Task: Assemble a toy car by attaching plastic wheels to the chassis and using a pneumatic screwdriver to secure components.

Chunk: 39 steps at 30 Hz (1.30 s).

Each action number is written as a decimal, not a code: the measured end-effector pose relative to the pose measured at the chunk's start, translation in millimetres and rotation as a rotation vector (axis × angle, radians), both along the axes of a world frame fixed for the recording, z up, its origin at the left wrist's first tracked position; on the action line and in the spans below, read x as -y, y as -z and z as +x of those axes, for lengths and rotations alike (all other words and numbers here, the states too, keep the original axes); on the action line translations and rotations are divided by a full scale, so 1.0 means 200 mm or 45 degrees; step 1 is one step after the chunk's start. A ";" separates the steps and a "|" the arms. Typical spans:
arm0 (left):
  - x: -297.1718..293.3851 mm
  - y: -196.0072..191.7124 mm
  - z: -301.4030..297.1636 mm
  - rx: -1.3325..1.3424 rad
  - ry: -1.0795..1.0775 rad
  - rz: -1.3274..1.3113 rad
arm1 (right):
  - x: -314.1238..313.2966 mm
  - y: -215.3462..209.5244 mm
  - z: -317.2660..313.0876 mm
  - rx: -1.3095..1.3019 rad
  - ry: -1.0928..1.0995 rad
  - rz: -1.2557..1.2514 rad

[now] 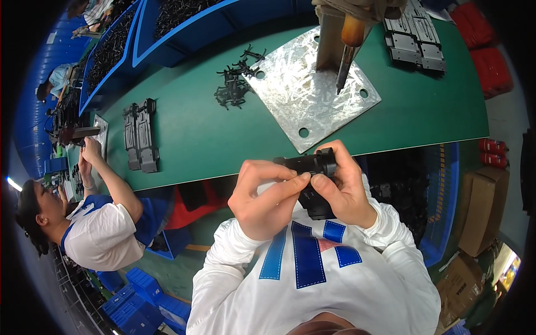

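Observation:
In front of my chest, just off the table's near edge, a black plastic chassis-like part with a wheel-like round end (pixel 318 163) is held up, tilted. My right hand (pixel 350 187) is closed around its right end, thumb pressed on the near side. My left hand (pixel 268 195) is closed in a pinch against its left side; whatever sits between the fingertips is too small or hidden to name. Beyond my hands, a square metal plate (pixel 279 95) lies on the table, under a pointed metal tool with an orange-brown handle (pixel 352 33).
Small black parts (pixel 231 89) lie heaped on the green table (pixel 190 134) left of the plate. Flat black chassis (pixel 140 134) lie farther left, others (pixel 416 42) at far right. Blue bins (pixel 184 47) stand behind. A co-worker (pixel 100 229) sits at left. Cardboard boxes (pixel 484 209) stand right.

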State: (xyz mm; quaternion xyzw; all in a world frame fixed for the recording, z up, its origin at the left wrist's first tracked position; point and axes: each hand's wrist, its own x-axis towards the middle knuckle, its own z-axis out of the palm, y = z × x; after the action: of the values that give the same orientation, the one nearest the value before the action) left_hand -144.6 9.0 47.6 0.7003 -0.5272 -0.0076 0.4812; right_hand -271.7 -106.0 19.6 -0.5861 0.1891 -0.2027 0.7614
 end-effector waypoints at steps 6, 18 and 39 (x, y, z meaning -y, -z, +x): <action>0.01 0.03 0.01 -0.077 -0.213 -0.143 | 0.01 -0.02 -0.02 0.044 0.054 -0.007; 0.01 0.05 0.03 -0.623 0.038 -0.115 | 0.02 -0.03 -0.03 0.157 0.005 0.032; 0.01 0.03 0.03 -0.635 0.136 0.034 | 0.03 -0.07 -0.02 0.108 0.048 0.188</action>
State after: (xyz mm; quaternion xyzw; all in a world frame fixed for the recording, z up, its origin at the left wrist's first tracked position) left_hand -139.5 6.6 41.0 0.6542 -0.4283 -0.2124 0.5860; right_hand -276.2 -111.6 34.0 -0.5156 0.1821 -0.2272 0.8058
